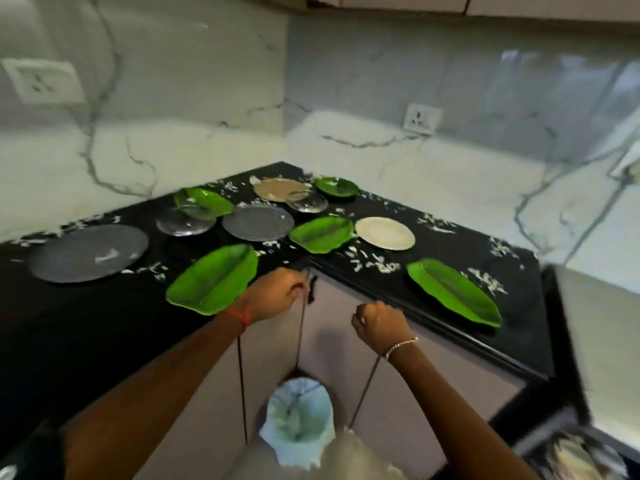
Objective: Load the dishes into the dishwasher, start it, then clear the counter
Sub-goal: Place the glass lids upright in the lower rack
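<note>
As seen from the head camera, the dishes lie spread over a black corner counter [86, 323] under marble-patterned walls.

Counter, placed from the left hand [277, 292]:
- Near leaf dish [214, 278], green, at ten o'clock, just beside the wrist.
- Large grey plate [88, 252] at nine o'clock, at the far left.
- Glass plate [185, 221] and textured grey plate [258, 223] at eleven to twelve o'clock.
- Cream plate [384, 233] at one o'clock.
- Long leaf dish [453, 292] at three o'clock, by the counter's front edge.
- White scraps [377, 265] lie scattered between the plates.

Hands: apart, both with fingers curled, in front of the cabinet doors [332, 341]. The left is against a dark handle [311, 289]. The right hand [379, 323] is a fist below the counter edge. Whether either grips anything cannot be told.

A lined bin [298, 417] stands at six o'clock. Any marking on the wall socket [422, 118] is too blurred to read.
</note>
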The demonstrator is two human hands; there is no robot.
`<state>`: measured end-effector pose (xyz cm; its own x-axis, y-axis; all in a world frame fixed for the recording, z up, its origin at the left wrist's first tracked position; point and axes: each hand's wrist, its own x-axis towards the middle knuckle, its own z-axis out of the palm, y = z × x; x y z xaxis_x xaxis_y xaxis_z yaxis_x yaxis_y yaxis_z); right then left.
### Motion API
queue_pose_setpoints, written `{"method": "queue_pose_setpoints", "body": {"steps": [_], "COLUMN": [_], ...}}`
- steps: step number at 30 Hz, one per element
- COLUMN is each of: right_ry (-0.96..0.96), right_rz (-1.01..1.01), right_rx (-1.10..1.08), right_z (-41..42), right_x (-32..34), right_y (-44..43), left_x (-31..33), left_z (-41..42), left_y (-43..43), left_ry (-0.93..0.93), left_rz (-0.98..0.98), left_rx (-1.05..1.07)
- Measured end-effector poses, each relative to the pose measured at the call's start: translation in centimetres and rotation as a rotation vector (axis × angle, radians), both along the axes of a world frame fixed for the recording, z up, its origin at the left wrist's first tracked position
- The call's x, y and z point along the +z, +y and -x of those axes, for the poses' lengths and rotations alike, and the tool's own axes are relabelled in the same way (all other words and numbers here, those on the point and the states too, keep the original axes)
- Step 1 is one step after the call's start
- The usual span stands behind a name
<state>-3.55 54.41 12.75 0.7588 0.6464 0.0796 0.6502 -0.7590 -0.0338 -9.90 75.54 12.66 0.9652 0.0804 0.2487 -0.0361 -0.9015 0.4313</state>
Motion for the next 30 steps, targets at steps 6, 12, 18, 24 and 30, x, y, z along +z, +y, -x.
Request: {"method": "queue_pose_setpoints", "body": {"steps": [6, 12, 18, 24, 30], "right_ry": [0.084, 0.503, 0.974, 1.189, 1.216], "right_rz": [-0.082, -0.430, -0.662, -0.799, -0.851], "right_rx": [0.008, -0.109, -0.317, -0.463, -0.465], "right_z": [-4.7, -14.2, -24.6, -33.9, -39.0], "right_x": [3.4, 3.6, 2.2, -0.4, -3.3], "right_y": [6.2, 11.8, 16.8, 22.9, 29.0], "left_x": [2.8, 2.6, 0.2, -4.7, -7.6], "left_z": [-0.5, -5.1, -12.1, -18.7, -21.6], "left_y": [6.6, 12.0, 15.4, 15.9, 15.8], "left_ry": [-0.031, 0.021, 0.145, 0.376, 0.525], "left_rz": [0.046, 0.106, 0.172, 0.143, 0.016], "left_rx": [0.122, 0.191, 0.275, 0.236, 0.273]}}
